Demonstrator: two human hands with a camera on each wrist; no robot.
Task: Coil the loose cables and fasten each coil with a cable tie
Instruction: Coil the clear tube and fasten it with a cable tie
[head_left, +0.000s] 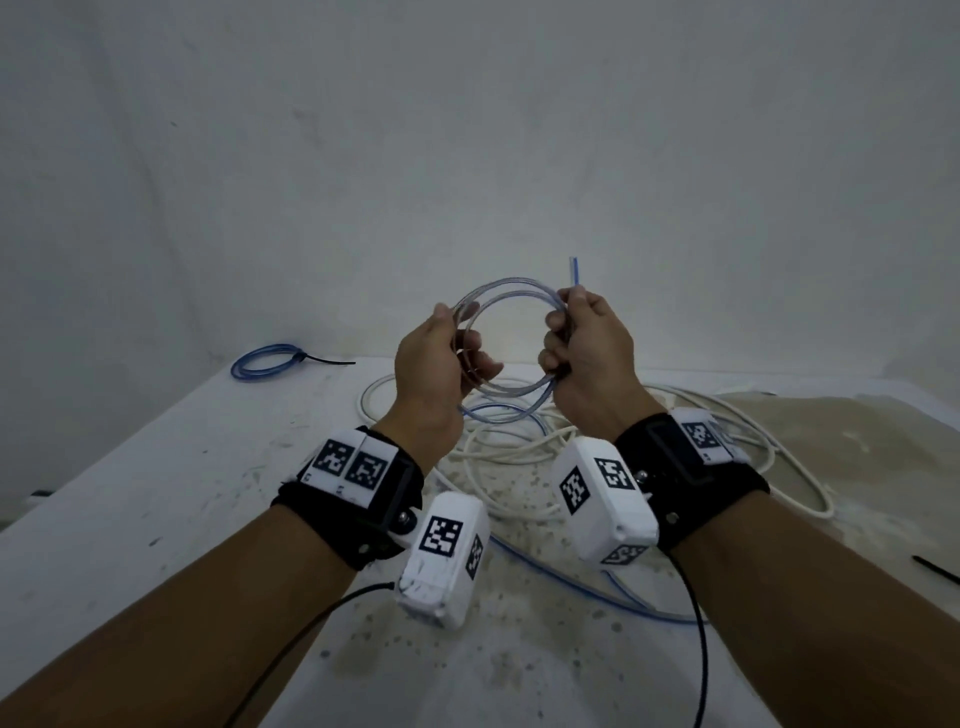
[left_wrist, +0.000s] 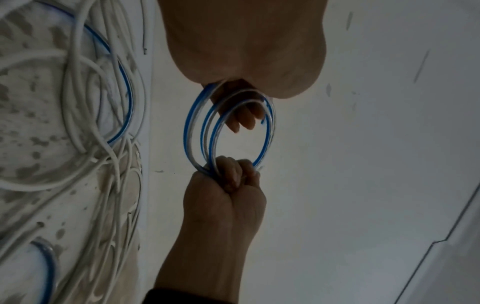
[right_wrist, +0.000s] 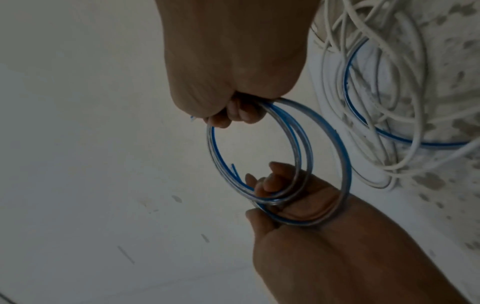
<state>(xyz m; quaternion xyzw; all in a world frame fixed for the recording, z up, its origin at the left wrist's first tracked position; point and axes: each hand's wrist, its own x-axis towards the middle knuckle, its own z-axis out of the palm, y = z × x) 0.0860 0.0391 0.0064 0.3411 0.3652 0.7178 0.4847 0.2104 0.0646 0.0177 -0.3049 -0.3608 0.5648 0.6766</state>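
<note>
I am holding a coil of clear tubing with a blue stripe (head_left: 498, 338) up in the air above the white table (head_left: 156, 467), one hand on each side of the ring. My right hand (head_left: 587, 353) is clenching the bundled turns in a fist, with the cut end of the tube (head_left: 573, 270) sticking up past my knuckles. My left hand (head_left: 441, 364) is curling its fingers (right_wrist: 270, 181) loosely round the opposite side, the turns lying across them.

To do this well, I am thinking I should be keeping the turns stacked to one even size, since in the wrist views they are sitting slightly apart. The tubing looks springy, so I judge I must be pinching all turns firmly at one spot before freeing a hand for the loose black cable tie (head_left: 935, 569) at the table's right edge.

Below, the white cable tangle (head_left: 545, 441) is lying uncoiled; a blue coil already tied (head_left: 267, 358) is resting at the far left corner.
</note>
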